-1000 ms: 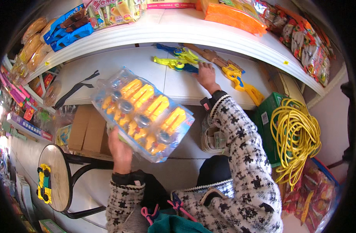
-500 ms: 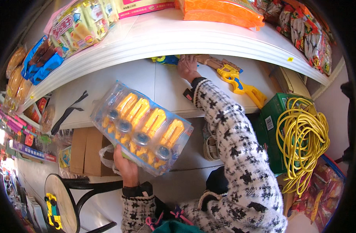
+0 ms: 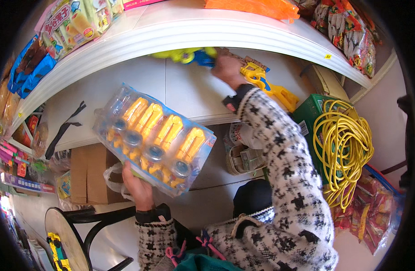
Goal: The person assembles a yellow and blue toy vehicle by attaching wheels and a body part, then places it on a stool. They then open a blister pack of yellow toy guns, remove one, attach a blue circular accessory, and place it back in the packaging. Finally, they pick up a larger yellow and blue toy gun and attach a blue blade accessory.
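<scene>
My left hand grips the lower edge of a clear plastic pack of several orange toy guns and holds it tilted in front of me. My right hand reaches far back on the lower white shelf. There its fingers rest on a yellow and blue toy tucked under the upper shelf's edge. Right beside that hand lie yellow toy guns on cardboard. Whether the right hand grasps the toy is hidden.
Snack packets and orange packs crowd the upper shelf. A coil of yellow cable sits on a green box at right. A cardboard box, a woven basket and a round stool stand below.
My right hand has pushed further back along the lower shelf to the yellow and blue toy. The pack in my left hand has stayed tilted, nearer the camera.
</scene>
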A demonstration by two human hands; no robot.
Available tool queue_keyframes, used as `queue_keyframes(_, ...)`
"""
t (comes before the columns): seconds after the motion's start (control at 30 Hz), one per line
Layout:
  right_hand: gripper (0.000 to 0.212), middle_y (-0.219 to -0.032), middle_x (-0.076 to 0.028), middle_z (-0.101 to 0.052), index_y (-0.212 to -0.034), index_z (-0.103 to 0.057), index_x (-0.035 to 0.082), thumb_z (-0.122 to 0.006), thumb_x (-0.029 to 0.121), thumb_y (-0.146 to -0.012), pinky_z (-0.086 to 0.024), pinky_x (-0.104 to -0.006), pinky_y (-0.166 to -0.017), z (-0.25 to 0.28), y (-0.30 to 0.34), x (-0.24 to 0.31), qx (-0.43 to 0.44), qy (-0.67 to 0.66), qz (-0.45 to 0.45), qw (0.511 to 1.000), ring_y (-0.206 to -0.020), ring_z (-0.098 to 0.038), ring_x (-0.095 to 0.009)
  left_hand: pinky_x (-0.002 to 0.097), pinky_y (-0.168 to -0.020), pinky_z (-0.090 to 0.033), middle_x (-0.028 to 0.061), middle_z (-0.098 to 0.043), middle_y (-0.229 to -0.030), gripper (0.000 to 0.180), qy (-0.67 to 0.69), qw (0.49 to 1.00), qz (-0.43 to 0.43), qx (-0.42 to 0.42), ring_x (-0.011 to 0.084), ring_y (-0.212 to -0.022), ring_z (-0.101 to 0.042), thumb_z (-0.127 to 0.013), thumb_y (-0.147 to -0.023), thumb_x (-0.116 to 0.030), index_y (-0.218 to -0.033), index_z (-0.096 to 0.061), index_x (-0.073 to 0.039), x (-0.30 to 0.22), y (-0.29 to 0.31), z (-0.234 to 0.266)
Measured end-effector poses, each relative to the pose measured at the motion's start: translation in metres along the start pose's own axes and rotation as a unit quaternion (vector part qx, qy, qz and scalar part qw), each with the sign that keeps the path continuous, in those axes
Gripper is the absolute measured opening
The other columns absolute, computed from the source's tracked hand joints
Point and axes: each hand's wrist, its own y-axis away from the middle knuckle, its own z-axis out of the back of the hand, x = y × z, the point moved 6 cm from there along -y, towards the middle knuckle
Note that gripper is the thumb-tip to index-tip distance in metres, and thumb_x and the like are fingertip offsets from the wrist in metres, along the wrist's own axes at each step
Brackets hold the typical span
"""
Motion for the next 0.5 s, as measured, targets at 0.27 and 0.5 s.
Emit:
queue_keyframes(0.27,0.054,-0.101,-0.015,-0.069,-0.102,-0.072,0.007,-0.078,0.046,-0.065,-0.046,-0.0305,-0.084,0.014,0.026,-0.171,0.172,-0.245,-0.072,0.951,-0.090,-0.062,-0.025,0.0382,-0.091,-0.050,0.0133,-0.056,-0.124,0.043,0.025,1.000,0.015,-0.007,0.0258,-0.110,-0.058,-0.048,-0.097,-0.026,-0.129,-0.046,0.004,0.008,-0.002,0.004)
queue_keyframes(0.5,0.081,-0.114,-0.009,-0.066,-0.133,-0.056,0.016,-0.084,0.038,-0.061,-0.047,-0.0256,-0.089,-0.014,0.008,-0.163,0.197,-0.267,-0.057,0.942,-0.100,-0.061,-0.018,0.0378,-0.095,-0.047,0.0139,-0.057,-0.123,0.041,0.044,0.999,-0.016,-0.005,0.0257,-0.110,-0.058,-0.048,-0.096,-0.024,-0.126,-0.050,0.005,0.008,-0.004,0.010)
